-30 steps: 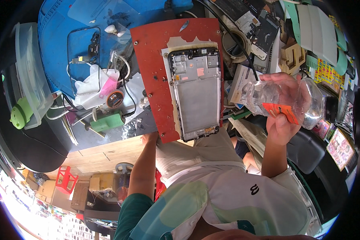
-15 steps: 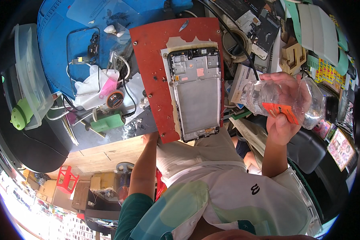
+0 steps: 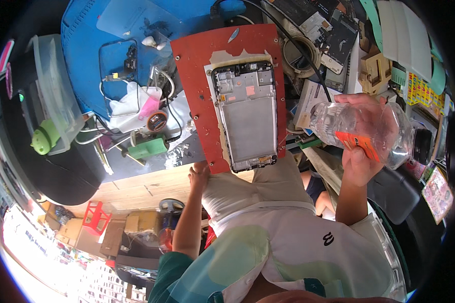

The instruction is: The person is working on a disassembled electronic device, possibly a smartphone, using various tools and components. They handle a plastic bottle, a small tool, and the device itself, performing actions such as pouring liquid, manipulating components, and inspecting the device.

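Observation:
My right hand (image 3: pixel 364 161) is closed round a clear plastic bottle (image 3: pixel 399 136) with an orange label (image 3: pixel 364 144) and black cap, held sideways right of a red board (image 3: pixel 189 76). On that board lies a phone's inner frame (image 3: pixel 247 126), upright in view, with grey metal plates and a large rectangular opening. My left hand (image 3: pixel 198 175) hangs by the board's lower left corner, near my trouser leg, fingers loosely bent and apart, holding nothing that I can see.
A blue mat (image 3: pixel 81 76) holds cables and small items, with a green cylindrical tool (image 3: pixel 146 148) near it. A clear plastic box (image 3: pixel 68 101) stands left. Phone parts (image 3: pixel 338 45) crowd the upper right. A red stool (image 3: pixel 96 217) stands lower left.
The whole view has shifted a little. My left hand shows more below the board's corner, with its bent fingers in sight. The bottle stays in my right hand.

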The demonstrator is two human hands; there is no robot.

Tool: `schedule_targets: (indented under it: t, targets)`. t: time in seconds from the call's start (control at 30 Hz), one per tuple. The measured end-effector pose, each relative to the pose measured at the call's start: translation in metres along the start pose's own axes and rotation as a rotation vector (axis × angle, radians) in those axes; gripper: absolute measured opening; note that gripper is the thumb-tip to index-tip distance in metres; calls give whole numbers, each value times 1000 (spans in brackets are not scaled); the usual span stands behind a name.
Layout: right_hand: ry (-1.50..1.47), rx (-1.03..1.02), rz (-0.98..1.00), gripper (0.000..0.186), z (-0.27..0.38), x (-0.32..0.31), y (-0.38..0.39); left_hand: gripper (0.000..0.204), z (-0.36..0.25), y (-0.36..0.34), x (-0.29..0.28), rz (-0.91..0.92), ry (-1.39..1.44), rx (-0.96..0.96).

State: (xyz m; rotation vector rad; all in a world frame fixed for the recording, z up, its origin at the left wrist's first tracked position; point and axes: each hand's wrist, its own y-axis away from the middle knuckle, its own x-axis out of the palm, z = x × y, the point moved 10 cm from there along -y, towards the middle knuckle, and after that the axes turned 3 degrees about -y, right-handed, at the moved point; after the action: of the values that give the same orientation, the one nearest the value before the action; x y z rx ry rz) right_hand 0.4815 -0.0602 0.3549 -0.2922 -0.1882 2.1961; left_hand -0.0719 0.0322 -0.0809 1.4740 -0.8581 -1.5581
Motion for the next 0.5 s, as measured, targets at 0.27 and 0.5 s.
schedule_targets:
  t: [0.27, 0.5]
  targets:
    - [-101, -22, -52, 82, -10, -16, 7, 4, -173, 269, -220, -365, 135, 838]
    - [-39, 6, 15, 81, -11, -18, -2, 34, -370, 393, -313, -845, -122, 1575]
